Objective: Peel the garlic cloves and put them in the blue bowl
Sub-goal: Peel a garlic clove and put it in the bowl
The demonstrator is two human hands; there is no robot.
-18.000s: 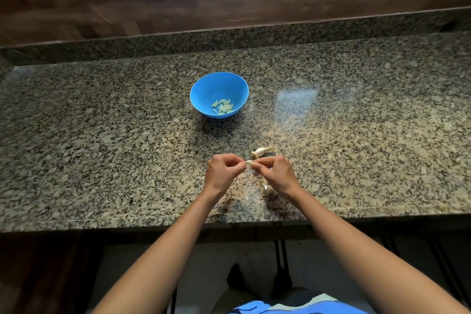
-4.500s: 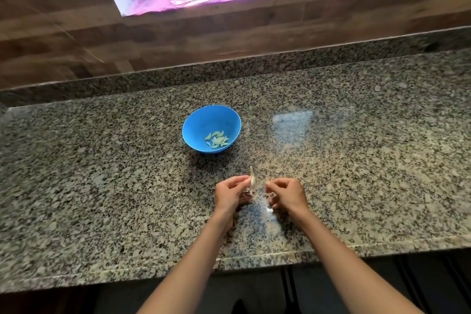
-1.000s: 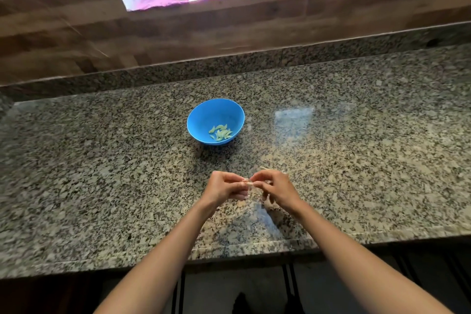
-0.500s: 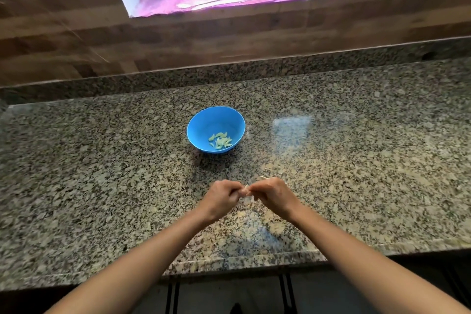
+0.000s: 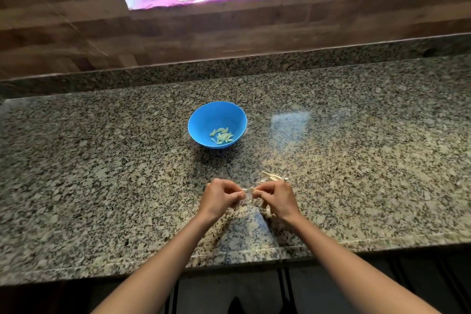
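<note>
Garlic clove (image 5: 248, 190), small and pale, is held nearer the person than the bowl (image 5: 204, 112) and slightly to its right, just above the counter (image 5: 102, 160).

In the head view, the left hand (image 5: 220, 197) pinches one end of it and the right hand (image 5: 276, 199) pinches the other, with the fingers curled in. How much skin is left on it is too small to tell. Peeled cloves (image 5: 221, 136) lie in the bottom of the bowl. Loose skins (image 5: 272, 176) lie between the bowl and the right hand.

A bare clove is probably slippery, so a hard tug could pop it out onto the counter or off the near edge. The bowl stands well apart from the hands, so a toss could miss it. Bits of skin clinging to the fingers could drop in with the clove.
</note>
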